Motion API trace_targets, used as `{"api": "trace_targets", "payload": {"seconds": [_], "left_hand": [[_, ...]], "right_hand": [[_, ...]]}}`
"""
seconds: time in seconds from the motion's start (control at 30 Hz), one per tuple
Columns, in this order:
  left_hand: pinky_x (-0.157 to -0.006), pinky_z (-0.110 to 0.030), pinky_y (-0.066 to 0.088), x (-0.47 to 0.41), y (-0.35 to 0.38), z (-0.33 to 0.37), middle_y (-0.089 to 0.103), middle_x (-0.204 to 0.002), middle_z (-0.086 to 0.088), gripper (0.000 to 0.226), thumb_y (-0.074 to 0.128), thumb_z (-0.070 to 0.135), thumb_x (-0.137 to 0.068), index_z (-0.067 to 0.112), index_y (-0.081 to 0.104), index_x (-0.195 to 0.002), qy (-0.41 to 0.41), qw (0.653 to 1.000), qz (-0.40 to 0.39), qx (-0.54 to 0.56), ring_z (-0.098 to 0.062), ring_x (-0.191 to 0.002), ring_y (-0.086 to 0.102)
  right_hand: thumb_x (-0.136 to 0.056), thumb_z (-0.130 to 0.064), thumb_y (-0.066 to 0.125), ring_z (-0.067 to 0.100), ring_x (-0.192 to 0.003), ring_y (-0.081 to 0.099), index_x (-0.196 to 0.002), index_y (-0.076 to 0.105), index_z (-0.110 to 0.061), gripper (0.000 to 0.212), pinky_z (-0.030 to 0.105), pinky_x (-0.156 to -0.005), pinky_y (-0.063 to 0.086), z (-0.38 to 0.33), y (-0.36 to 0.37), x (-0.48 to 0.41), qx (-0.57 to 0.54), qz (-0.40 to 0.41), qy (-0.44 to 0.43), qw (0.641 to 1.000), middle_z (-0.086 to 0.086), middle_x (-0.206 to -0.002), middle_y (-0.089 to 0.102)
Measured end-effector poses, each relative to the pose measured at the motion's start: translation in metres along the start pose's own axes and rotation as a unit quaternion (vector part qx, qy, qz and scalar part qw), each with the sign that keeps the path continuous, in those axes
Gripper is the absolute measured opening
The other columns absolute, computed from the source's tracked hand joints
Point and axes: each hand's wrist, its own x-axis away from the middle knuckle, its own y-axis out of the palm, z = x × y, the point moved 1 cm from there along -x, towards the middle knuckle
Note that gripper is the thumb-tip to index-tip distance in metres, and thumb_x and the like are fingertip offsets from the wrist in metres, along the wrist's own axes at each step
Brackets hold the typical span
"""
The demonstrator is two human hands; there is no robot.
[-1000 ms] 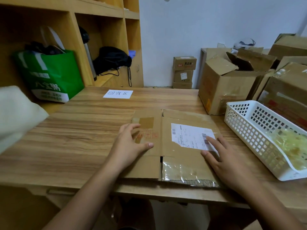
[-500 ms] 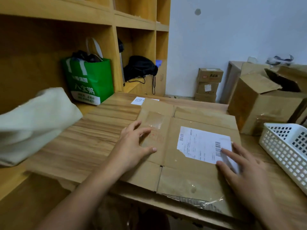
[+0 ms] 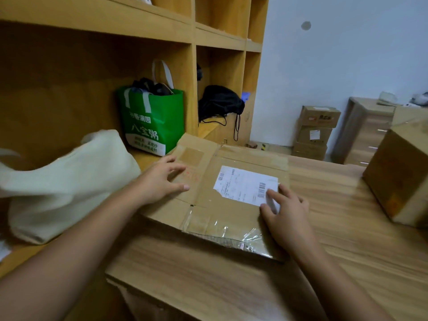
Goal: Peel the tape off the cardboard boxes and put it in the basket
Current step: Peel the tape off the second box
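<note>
From the head camera, a flattened cardboard box [image 3: 222, 214] is lying on the wooden table [image 3: 347, 239], turned at a slant, and both hands are resting on top of it. The left hand [image 3: 159, 179] is pressing down on the left flap with its fingers spread and the thumb pointing inward, just below a square patch of brown tape [image 3: 191, 156]. The right hand [image 3: 287, 212] is lying on the right side, its fingers fairly straight and slightly apart; the fingertips [image 3: 271, 193] are sitting on the near right corner of a white shipping label [image 3: 243, 184], and the thumb is touching bare cardboard beside it. Neither hand is pinching anything. A wide strip of clear tape [image 3: 222, 230] is shining along the near edge of the box, between the two forearms, wrinkled toward its right end.

The left corner of the box is reaching close to a cream cloth bag [image 3: 64, 188], and whether it is hanging past the table edge cannot be told. To the right, bare wood is stretching between the box and a large brown carton [image 3: 400, 174], which is standing well apart from the right hand.

A wooden shelf unit [image 3: 97, 26] is rising on the left, holding a green shopping bag [image 3: 152, 121] and a black bag [image 3: 218, 103]. Against the pale wall [image 3: 335, 66], small boxes [image 3: 315, 130] are sitting stacked beside a wooden cabinet [image 3: 366, 133]
</note>
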Motion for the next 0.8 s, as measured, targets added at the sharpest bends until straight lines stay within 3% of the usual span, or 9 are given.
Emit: {"api": "trace_targets", "payload": {"seconds": [0.37,0.47,0.57,0.67,0.8], "left_hand": [[-0.119,-0.047,0.032,-0.053,0.017,-0.068,0.033,-0.161,0.006,0.062,0.076,0.051,-0.084,0.036,0.055,-0.141,-0.003,0.999,-0.049,0.001,-0.019,-0.146,0.034],[-0.120,-0.045,0.029,-0.058,0.025,-0.078,0.034,-0.161,0.005,0.057,0.070,0.052,-0.088,0.039,0.054,-0.142,0.008,0.998,-0.062,-0.013,-0.018,-0.147,0.031],[-0.123,-0.051,0.021,-0.060,0.031,-0.081,0.028,-0.164,0.008,0.055,0.058,0.055,-0.095,0.045,0.044,-0.147,0.024,0.994,-0.063,-0.080,-0.017,-0.152,0.020],[-0.125,-0.047,0.015,-0.059,0.038,-0.079,0.023,-0.166,0.011,0.049,0.051,0.043,-0.103,0.046,0.041,-0.150,0.043,0.992,-0.083,-0.081,-0.014,-0.154,0.017],[-0.125,-0.031,0.009,-0.052,0.053,-0.075,0.025,-0.166,0.005,0.046,0.040,0.023,-0.109,0.030,0.039,-0.155,0.059,0.993,-0.080,-0.065,-0.011,-0.154,0.018]], "right_hand": [[-0.101,-0.029,0.046,0.036,-0.128,0.035,-0.103,0.063,-0.017,0.020,0.032,-0.102,0.027,-0.025,0.059,-0.037,0.055,-0.050,0.010,0.997,0.008,-0.147,0.046],[-0.101,-0.031,0.042,0.035,-0.132,0.038,-0.103,0.059,-0.017,0.022,0.036,-0.106,0.028,-0.027,0.068,-0.042,0.094,-0.066,0.008,0.993,0.010,-0.145,0.048],[-0.101,-0.035,0.039,0.035,-0.128,0.039,-0.115,0.060,-0.019,0.030,0.040,-0.105,0.031,-0.028,0.071,-0.043,0.146,-0.056,0.006,0.988,0.005,-0.142,0.049],[-0.101,-0.036,0.035,0.030,-0.131,0.039,-0.119,0.059,-0.018,0.035,0.040,-0.105,0.033,-0.029,0.075,-0.043,0.196,-0.035,-0.023,0.980,0.004,-0.135,0.053],[-0.101,-0.035,0.034,0.028,-0.123,0.046,-0.115,0.057,-0.017,0.032,0.039,-0.103,0.035,-0.025,0.079,-0.042,0.198,-0.025,-0.047,0.979,0.006,-0.127,0.055]]}}
